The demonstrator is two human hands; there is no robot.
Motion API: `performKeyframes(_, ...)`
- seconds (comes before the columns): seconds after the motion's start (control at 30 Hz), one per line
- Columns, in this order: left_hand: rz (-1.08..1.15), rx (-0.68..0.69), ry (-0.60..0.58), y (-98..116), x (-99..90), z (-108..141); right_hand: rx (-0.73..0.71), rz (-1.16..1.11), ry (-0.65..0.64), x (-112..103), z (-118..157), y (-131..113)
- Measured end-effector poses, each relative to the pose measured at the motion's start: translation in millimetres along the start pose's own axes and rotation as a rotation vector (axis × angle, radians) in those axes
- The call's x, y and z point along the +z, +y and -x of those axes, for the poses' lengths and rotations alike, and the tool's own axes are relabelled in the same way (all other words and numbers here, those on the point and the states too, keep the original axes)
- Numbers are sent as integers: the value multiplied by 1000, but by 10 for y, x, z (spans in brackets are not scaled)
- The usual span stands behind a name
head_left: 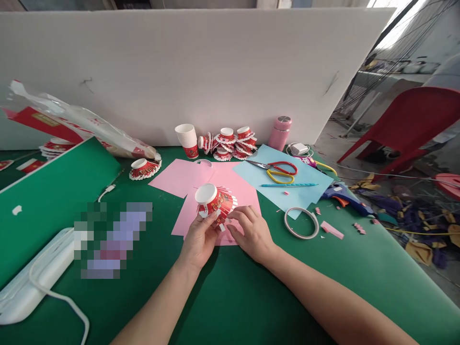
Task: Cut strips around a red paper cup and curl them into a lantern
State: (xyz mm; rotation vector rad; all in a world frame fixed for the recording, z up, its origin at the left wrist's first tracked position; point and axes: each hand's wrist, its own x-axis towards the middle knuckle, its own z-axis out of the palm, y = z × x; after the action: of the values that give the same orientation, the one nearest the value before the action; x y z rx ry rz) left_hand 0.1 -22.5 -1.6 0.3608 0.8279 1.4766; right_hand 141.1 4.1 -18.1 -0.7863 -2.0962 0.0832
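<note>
My left hand (pixel 200 239) grips a red printed paper cup (pixel 220 203) whose wall is cut into strips that flare outward. The cup is tilted, its round white base turned up and to the left. Close by the lower right strips, my right hand (pixel 251 232) has its fingers bent, with a gap between thumb and index finger. Whether its fingertips touch a strip is hard to make out. Beneath both hands lie sheets of pink paper (pixel 244 184) on the green tabletop (pixel 230 297).
Several cut cups (pixel 226 139) are piled at the back beside a cup stack (pixel 187 139). To the right are scissors (pixel 282 170), a blue pen (pixel 289 185), a tape roll (pixel 301 223) and a glue gun (pixel 348 199). A green laptop (pixel 53 182) and white power strip (pixel 39 273) occupy the left.
</note>
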Motion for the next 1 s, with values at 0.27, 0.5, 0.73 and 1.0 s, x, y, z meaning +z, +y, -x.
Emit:
performKeyframes(0.27, -32, -1, -4, -50, 3, 10, -8, -64, 87, -51, -27, -29)
performKeyframes(0.5, -145, 42, -49, -79, 1, 20, 257, -288, 137, -47, -14, -29)
performKeyframes(0.73, -284, 121, -70, -147, -38, 9, 325, -315, 159, -34, -3, -32)
performKeyframes(1.0, -228, 149, 49, -117, -7, 15, -6, -201, 51, -43, -1, -59)
